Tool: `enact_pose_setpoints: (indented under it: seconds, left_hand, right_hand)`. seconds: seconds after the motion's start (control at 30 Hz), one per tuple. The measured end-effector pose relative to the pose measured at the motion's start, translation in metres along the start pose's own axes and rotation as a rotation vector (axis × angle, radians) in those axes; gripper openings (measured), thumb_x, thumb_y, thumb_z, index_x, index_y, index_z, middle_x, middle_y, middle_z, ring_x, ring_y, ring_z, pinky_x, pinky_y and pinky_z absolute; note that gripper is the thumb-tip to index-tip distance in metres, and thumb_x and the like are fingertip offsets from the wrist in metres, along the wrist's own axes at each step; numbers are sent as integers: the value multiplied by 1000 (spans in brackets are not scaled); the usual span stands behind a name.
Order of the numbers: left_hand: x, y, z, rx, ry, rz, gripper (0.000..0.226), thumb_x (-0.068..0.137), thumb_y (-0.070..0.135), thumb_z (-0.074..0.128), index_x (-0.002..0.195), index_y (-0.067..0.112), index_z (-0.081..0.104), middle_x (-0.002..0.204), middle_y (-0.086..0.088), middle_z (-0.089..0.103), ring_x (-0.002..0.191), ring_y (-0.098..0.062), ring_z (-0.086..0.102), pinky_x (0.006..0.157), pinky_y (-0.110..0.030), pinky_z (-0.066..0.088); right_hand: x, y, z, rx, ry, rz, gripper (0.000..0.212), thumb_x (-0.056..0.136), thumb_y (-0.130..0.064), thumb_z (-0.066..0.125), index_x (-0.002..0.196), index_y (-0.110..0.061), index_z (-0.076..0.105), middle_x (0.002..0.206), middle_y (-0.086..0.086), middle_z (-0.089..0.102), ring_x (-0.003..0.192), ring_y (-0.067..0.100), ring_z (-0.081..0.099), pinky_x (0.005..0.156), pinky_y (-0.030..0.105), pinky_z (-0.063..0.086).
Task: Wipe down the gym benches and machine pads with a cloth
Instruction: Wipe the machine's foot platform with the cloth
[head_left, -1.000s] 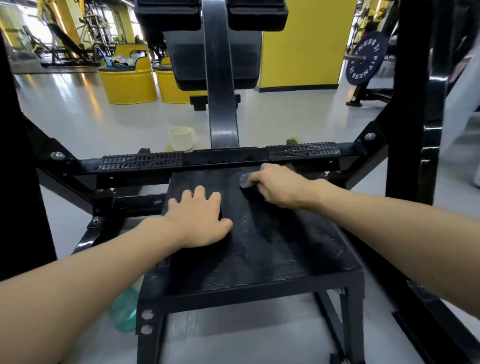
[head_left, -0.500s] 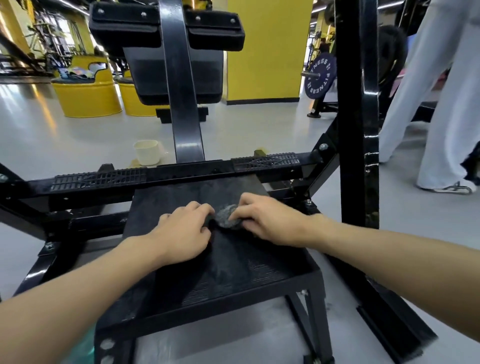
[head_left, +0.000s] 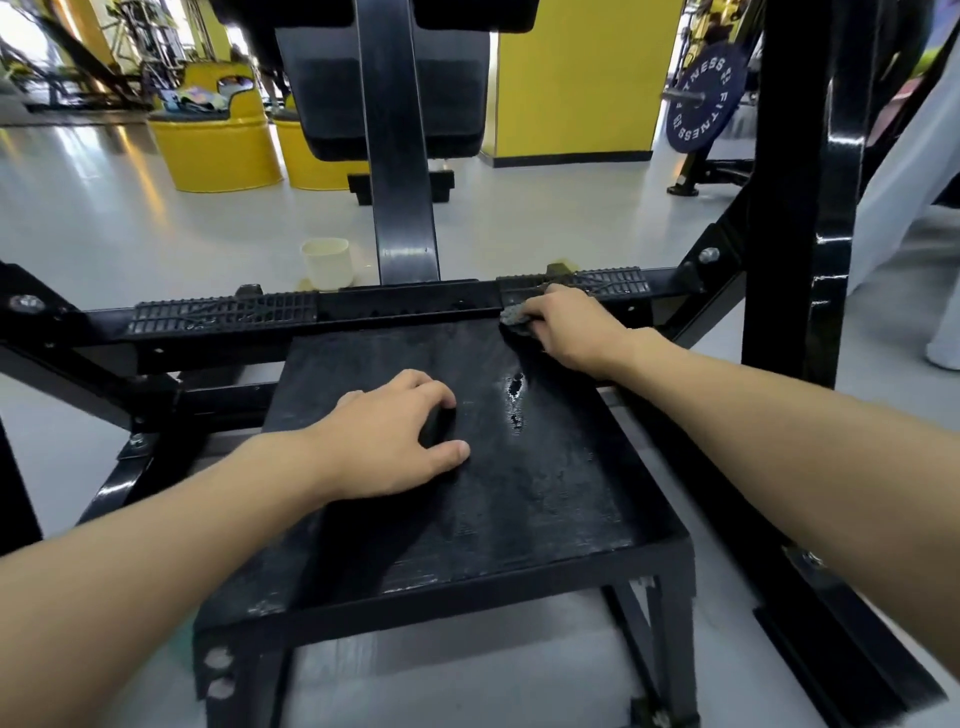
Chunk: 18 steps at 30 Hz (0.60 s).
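Observation:
A black flat platform (head_left: 545, 499) of a gym machine fills the middle of the head view. My right hand (head_left: 574, 325) grips a small grey cloth (head_left: 514, 315) at the platform's far right corner, against the black crossbar (head_left: 405, 306). Only a bit of the cloth shows past my fingers. My left hand (head_left: 400, 431) rests on the platform's middle left, its fingers bent and its thumb out, holding nothing. A small torn spot (head_left: 516, 387) shows in the surface between my hands. A black upright pad (head_left: 452, 88) stands behind the crossbar.
A thick black post (head_left: 831, 182) rises on the right, with a person's white trousers (head_left: 898, 171) beyond it. A white cup (head_left: 326, 262) stands on the grey floor behind the crossbar. Yellow tubs (head_left: 218, 145) and a weight plate (head_left: 704, 98) lie farther back.
My right hand has carried the cloth from the platform's middle to its far right corner. My left hand has drawn back from the cloth and rests alone on the platform.

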<state>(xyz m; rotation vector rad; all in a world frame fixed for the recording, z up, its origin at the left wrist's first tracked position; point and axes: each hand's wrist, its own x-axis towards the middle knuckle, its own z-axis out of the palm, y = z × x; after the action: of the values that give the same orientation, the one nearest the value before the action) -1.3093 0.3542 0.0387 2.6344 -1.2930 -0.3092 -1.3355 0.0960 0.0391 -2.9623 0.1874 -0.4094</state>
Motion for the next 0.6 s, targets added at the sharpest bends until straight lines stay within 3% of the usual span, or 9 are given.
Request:
enact_pose_setpoints:
  seconds: [0.1,0.23,0.37,0.5,0.6]
  left_hand:
    - [0,0,-1,18,1,-1,56,91,61,53,137,30,45,146,10,37,119,-17,54,109,-46,37]
    - [-1,1,-1,1,20,13,55,94,57,53,140,28,45,151,7,36,129,-19,49,111,-47,35]
    - [-11,-13,2,-107,48,52,41,100,30,50,141,28,51,152,5,39,136,-21,43,116,-43,30]
    - [-33,-36,-7,-22,81,44,43,95,13,45,128,36,61,138,-1,47,130,-29,42,110,-48,35]
    - [-50,-52,-15,-12,71,20,45,94,9,42,125,34,62,133,-5,49,124,-32,42,107,-48,37]
  right_hand:
    - [-25,-12,-6,-69,-78,-33,32,96,-12,46,121,-20,64,106,11,53,99,38,58,81,35,43]
    - [-76,-31,-17,-96,-100,-31,33,96,-13,48,124,-24,63,102,4,47,97,35,57,74,29,32]
    - [-113,-53,-24,-102,-96,30,31,97,-13,48,123,-21,63,98,2,43,95,34,57,70,24,25]
    - [-135,-91,-19,-137,-15,120,22,95,-20,47,110,-15,62,96,9,51,87,39,59,74,37,45]
    - [-143,-140,-12,-127,15,128,21,95,-21,45,107,-14,61,93,11,52,84,40,58,73,42,49]
